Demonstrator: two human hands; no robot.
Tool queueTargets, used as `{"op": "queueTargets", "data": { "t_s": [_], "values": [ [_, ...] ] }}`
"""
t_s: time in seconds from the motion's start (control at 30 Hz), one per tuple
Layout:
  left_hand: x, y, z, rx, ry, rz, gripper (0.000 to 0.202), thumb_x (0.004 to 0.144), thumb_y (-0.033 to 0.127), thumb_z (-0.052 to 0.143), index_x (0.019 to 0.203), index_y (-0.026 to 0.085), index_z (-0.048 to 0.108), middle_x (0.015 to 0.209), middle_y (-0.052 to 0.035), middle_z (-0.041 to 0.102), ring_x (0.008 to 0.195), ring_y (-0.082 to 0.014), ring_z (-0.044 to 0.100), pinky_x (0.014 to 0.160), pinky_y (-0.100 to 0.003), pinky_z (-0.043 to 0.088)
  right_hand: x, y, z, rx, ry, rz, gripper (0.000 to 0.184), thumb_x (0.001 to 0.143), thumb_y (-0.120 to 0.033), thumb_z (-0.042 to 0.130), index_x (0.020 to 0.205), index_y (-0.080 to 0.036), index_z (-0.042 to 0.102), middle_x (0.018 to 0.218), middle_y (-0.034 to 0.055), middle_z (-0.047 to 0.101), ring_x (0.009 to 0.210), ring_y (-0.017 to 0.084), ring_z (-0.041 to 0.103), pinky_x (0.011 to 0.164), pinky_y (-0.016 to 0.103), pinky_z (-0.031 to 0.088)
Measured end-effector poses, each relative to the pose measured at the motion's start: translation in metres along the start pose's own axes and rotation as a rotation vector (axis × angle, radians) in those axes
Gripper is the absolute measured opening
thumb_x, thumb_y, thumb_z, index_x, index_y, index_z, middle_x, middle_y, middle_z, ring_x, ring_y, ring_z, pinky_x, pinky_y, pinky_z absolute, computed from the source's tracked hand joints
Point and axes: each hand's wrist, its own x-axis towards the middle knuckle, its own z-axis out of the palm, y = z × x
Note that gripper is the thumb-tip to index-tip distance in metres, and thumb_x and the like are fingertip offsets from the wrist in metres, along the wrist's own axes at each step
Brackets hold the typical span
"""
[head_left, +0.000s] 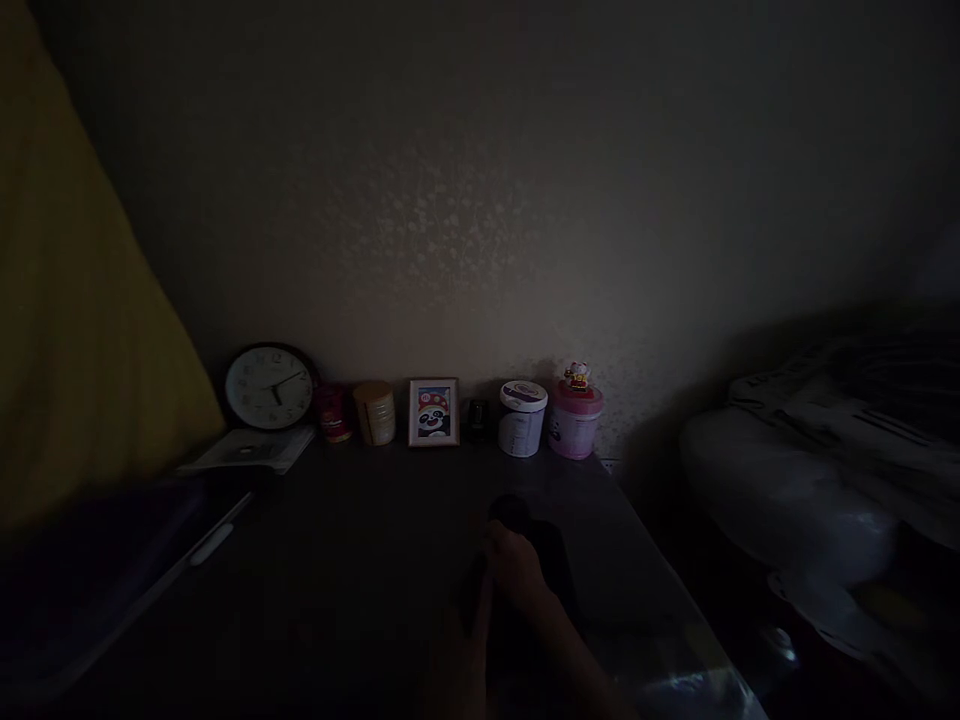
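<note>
Both of my hands are together over the dark table (360,560), in very dim light. My right hand (516,565) is closed, its fingers curled around something I cannot make out. Close against it on the left is my left hand (474,610), mostly lost in shadow, so its fingers do not show clearly. A black object with a rounded top (510,510) lies just beyond my right hand. Another dark shape (553,560) extends along the right side of that hand; whether the two are one thing I cannot tell.
Along the wall stand a round clock (270,387), a red container (334,413), a yellowish canister (375,413), a framed panda picture (433,412), a white tub (523,420) and a pink tub (575,425) bearing a figurine (577,376). A white pen-like stick (211,545) lies left. Plastic-covered bundles (780,490) are right.
</note>
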Motion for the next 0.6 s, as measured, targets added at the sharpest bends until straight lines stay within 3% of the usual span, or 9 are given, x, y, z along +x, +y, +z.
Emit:
{"op": "queueTargets", "data": {
  "t_s": [0.13, 0.27, 0.4, 0.5, 0.6],
  "values": [
    [0.004, 0.006, 0.005, 0.002, -0.009, -0.001, 0.044, 0.082, 0.042, 0.047, 0.119, 0.019, 0.045, 0.123, -0.0085, 0.047, 0.106, -0.0193, 0.050, 0.089, -0.042, 0.042, -0.005, 0.000, -0.002, 0.067, 0.003, -0.056, 0.024, 0.087, -0.019, 0.037, 0.092, -0.020, 0.060, 0.088, 0.0038, 0.068, 0.079, 0.014, 0.063, 0.064, 0.020, 0.039],
    [0.006, 0.004, 0.007, 0.007, -0.022, -0.013, 0.042, 0.082, 0.041, 0.048, 0.118, 0.019, 0.046, 0.122, -0.0085, 0.048, 0.106, -0.0191, 0.050, 0.090, -0.041, 0.041, -0.029, 0.003, -0.008, 0.232, 0.082, -0.307, 0.024, 0.088, -0.024, 0.038, 0.090, -0.023, 0.061, 0.091, 0.0014, 0.066, 0.085, 0.013, 0.059, 0.075, 0.022, 0.041],
    [0.006, 0.001, 0.010, 0.003, -0.043, -0.029, 0.041, 0.082, 0.039, 0.050, 0.116, 0.018, 0.047, 0.119, -0.0078, 0.050, 0.103, -0.0183, 0.052, 0.088, -0.040, 0.043, -0.043, 0.018, -0.009, 0.201, 0.114, -0.509, 0.023, 0.088, -0.022, 0.039, 0.092, -0.023, 0.061, 0.101, 0.0024, 0.064, 0.102, 0.015, 0.052, 0.091, 0.030, 0.037],
    [0.006, 0.001, 0.011, 0.001, -0.056, -0.039, 0.040, 0.082, 0.039, 0.050, 0.116, 0.018, 0.047, 0.118, -0.0074, 0.051, 0.102, -0.0182, 0.052, 0.087, -0.040, 0.043, -0.028, 0.037, -0.005, 0.163, 0.148, -0.509, 0.024, 0.088, -0.025, 0.040, 0.102, -0.022, 0.060, 0.112, 0.0038, 0.060, 0.114, 0.017, 0.045, 0.099, 0.036, 0.030],
    [0.007, 0.001, 0.011, 0.001, -0.060, -0.048, 0.041, 0.082, 0.040, 0.049, 0.117, 0.018, 0.046, 0.120, -0.0077, 0.050, 0.104, -0.0186, 0.051, 0.088, -0.041, 0.042, 0.006, 0.055, 0.001, 0.105, 0.142, -0.491, 0.028, 0.090, -0.026, 0.037, 0.107, -0.021, 0.058, 0.114, 0.0045, 0.059, 0.117, 0.018, 0.043, 0.100, 0.039, 0.029]
  ]
}}
